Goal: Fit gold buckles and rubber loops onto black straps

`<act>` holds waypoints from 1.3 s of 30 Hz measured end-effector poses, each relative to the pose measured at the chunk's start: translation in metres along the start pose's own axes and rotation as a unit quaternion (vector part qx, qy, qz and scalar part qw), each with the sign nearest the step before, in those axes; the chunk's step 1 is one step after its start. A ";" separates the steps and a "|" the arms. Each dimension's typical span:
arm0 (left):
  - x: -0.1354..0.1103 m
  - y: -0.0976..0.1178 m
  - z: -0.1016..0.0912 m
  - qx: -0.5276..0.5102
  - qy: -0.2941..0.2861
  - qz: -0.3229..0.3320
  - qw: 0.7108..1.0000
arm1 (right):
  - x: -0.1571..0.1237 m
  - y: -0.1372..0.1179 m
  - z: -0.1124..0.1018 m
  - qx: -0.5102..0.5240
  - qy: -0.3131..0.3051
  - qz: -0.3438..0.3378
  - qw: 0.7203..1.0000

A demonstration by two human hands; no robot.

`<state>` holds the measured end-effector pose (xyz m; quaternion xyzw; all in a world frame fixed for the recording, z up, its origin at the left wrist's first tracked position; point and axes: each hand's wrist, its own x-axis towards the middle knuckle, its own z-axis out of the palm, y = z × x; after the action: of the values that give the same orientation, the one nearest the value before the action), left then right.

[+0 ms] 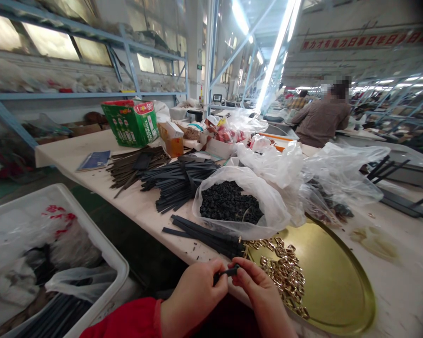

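One dark strap [231, 271] is held at the table's [409, 253] near edge: the left hand [197, 286] grips its left part, the right hand [256, 291] pinches its right end. If either pinch loosens, the strap could drop. Just to the right, gold-coloured buckles [285, 277] lie heaped on a round tray [338, 277]; a careless swing of that hand might scatter them. Farther off, an open-mouthed plastic bag [277, 213] of black pieces [229, 204] could spill if nudged.
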<state>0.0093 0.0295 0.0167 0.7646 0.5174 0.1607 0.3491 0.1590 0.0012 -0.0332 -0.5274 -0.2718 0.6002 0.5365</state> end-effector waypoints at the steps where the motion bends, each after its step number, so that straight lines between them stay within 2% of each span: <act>1: -0.001 0.000 0.002 0.015 0.003 0.006 1.000 | 0.001 0.003 -0.001 -0.046 0.016 -0.034 0.998; 3: -0.003 0.001 0.005 0.032 0.008 0.018 0.999 | 0.002 0.009 -0.003 -0.130 0.043 -0.089 0.987; 5: -0.005 0.001 0.009 0.033 0.007 0.024 0.999 | 0.001 0.014 -0.004 -0.184 0.054 -0.115 0.975; 12: -0.009 -0.003 0.019 0.021 -0.007 0.001 1.000 | -0.007 0.025 -0.009 -0.222 0.061 -0.138 0.963; 14: -0.009 -0.002 0.018 0.009 -0.014 0.001 1.000 | -0.007 0.023 -0.007 -0.173 0.061 -0.104 0.977; 17: -0.010 0.002 0.013 0.018 -0.011 -0.001 1.000 | -0.006 0.017 -0.003 -0.019 0.036 -0.002 0.999; 20: -0.009 0.003 0.009 0.047 -0.005 -0.008 0.999 | -0.006 0.014 0.000 0.099 0.001 0.075 0.992; 22: -0.010 0.003 0.008 0.064 -0.006 -0.011 0.998 | -0.007 0.015 0.000 0.121 -0.005 0.086 0.989; 25: -0.012 0.001 0.010 0.087 -0.007 0.000 0.996 | -0.009 0.020 0.000 0.088 0.022 0.056 0.994; 31: -0.019 -0.006 0.021 0.121 0.023 0.085 0.989 | -0.013 0.023 -0.004 -0.088 0.055 -0.066 0.992; 34: -0.020 -0.010 0.025 0.129 0.021 0.106 0.986 | -0.014 0.027 -0.007 -0.124 0.061 -0.067 0.988; 39: -0.019 -0.016 0.027 0.151 0.012 0.131 0.980 | -0.014 0.035 -0.008 -0.105 0.059 -0.055 0.991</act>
<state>0.0068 0.0058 -0.0108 0.8676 0.4352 0.1343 0.1997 0.1525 -0.0230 -0.0622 -0.5997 -0.3298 0.5056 0.5253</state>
